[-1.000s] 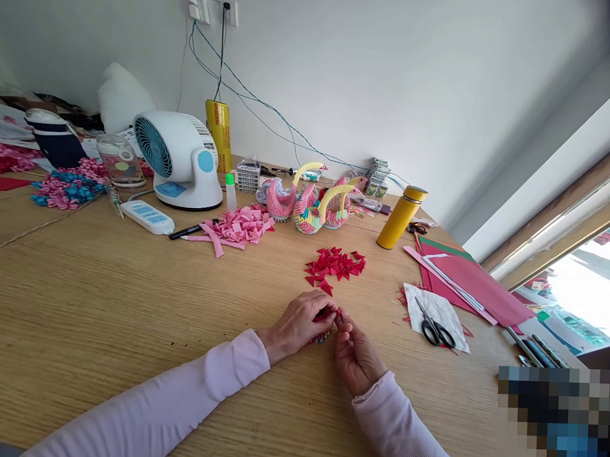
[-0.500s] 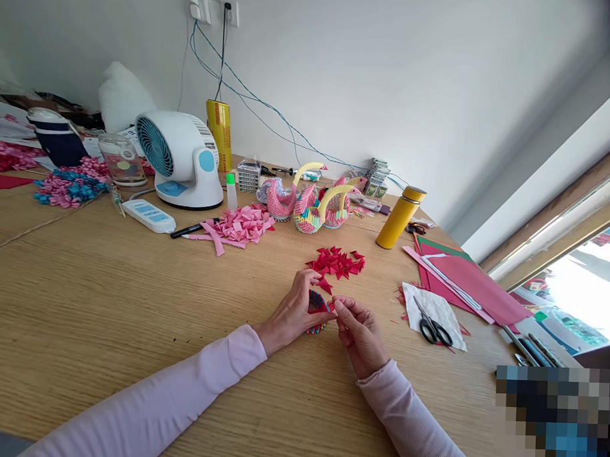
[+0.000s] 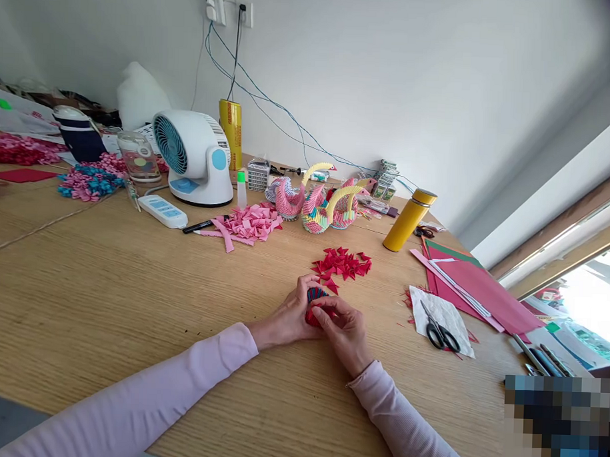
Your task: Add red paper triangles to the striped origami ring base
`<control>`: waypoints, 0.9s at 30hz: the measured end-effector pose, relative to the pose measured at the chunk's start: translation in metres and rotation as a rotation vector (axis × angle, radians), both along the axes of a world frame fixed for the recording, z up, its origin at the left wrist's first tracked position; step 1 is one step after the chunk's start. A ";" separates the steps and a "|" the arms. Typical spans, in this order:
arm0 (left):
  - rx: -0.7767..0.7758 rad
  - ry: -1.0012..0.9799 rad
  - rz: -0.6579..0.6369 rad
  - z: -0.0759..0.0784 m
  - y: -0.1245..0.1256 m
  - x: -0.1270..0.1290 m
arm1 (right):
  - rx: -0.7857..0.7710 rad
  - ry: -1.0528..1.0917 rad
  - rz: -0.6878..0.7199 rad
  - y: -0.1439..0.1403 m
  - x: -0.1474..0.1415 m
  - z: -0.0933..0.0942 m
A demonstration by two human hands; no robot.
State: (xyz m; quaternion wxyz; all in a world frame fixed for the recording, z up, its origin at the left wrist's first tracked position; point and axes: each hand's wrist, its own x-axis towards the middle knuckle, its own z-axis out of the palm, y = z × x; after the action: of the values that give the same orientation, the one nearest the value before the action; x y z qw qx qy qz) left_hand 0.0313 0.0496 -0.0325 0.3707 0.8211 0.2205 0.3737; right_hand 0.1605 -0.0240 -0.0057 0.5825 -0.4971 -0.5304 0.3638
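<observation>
A round ring of folded paper pieces [image 3: 317,295], blue and red, is held upright just above the table in front of me. My left hand [image 3: 292,316] wraps around its left side, fingers behind and thumb at the near side. My right hand [image 3: 349,329] has its fingertips pinched at the ring's opening, over red paper; the small red piece there is mostly hidden by the fingers. Just beyond both hands lies a pile of red folded paper triangles [image 3: 342,263], one of them loose near my left fingertips.
Paper swans [image 3: 315,215] and pink folded pieces [image 3: 255,223] stand farther back. On the left is a white fan [image 3: 190,158]. A yellow flask [image 3: 410,220], scissors [image 3: 439,330] on white tissue, and red paper sheets [image 3: 488,288] occupy the right. A wooden table [image 3: 132,296] carries everything.
My right hand has moved left with the red piece, from beside the ring to over its opening. The ring has tipped a little in my left hand. The view has shifted slightly.
</observation>
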 end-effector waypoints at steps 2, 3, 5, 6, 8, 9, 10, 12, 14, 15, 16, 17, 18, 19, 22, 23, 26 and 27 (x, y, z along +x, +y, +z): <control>-0.021 0.006 -0.073 0.002 0.001 -0.009 | -0.016 0.016 -0.020 0.002 0.003 -0.004; -0.034 0.004 -0.109 0.004 0.001 -0.014 | -0.016 0.020 -0.024 0.002 0.005 -0.005; -0.066 -0.006 -0.132 0.010 0.002 -0.022 | -0.006 0.007 -0.031 0.003 0.008 -0.006; -0.084 -0.004 -0.133 0.013 0.001 -0.025 | 0.000 -0.001 -0.034 0.003 0.009 -0.006; -0.113 0.020 -0.133 0.018 0.000 -0.027 | 0.000 -0.004 -0.029 0.003 0.011 -0.004; -0.120 0.036 -0.126 0.019 -0.001 -0.026 | -0.002 -0.002 -0.022 0.002 0.011 -0.004; -0.123 0.049 -0.112 0.020 -0.002 -0.025 | -0.004 -0.003 -0.015 0.002 0.012 -0.003; -0.121 0.061 -0.065 0.019 -0.005 -0.022 | -0.010 -0.028 -0.006 0.001 0.012 -0.001; -0.119 0.055 -0.015 0.017 -0.007 -0.018 | -0.014 -0.072 -0.012 0.001 0.013 0.000; -0.119 0.052 0.003 0.016 -0.008 -0.017 | -0.014 -0.093 -0.017 0.001 0.013 0.000; -0.120 0.052 0.016 0.015 -0.008 -0.016 | -0.013 -0.109 -0.022 0.001 0.013 0.001; -0.123 0.053 0.023 0.015 -0.008 -0.015 | -0.011 -0.119 -0.026 0.001 0.013 0.001; -0.126 0.057 0.022 0.015 -0.008 -0.015 | -0.010 -0.127 -0.029 0.001 0.013 0.001; -0.127 0.064 0.014 0.016 -0.008 -0.016 | -0.011 -0.134 -0.030 0.001 0.014 0.002; -0.096 0.116 -0.046 0.022 -0.005 -0.021 | -0.009 -0.151 -0.026 0.002 0.015 0.002; -0.078 0.140 -0.076 0.024 -0.003 -0.024 | -0.009 -0.153 -0.021 0.002 0.015 0.001; -0.042 0.184 -0.160 0.028 0.002 -0.029 | -0.011 -0.148 -0.010 0.003 0.015 0.001; -0.035 0.190 -0.172 0.029 0.003 -0.031 | -0.014 -0.142 -0.011 0.003 0.015 0.001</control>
State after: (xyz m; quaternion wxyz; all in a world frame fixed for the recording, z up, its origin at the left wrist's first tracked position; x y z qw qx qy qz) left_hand 0.0007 0.0529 -0.0038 0.3933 0.8622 0.1898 0.2569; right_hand 0.1755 -0.0213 -0.0051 0.5418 -0.5284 -0.5653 0.3281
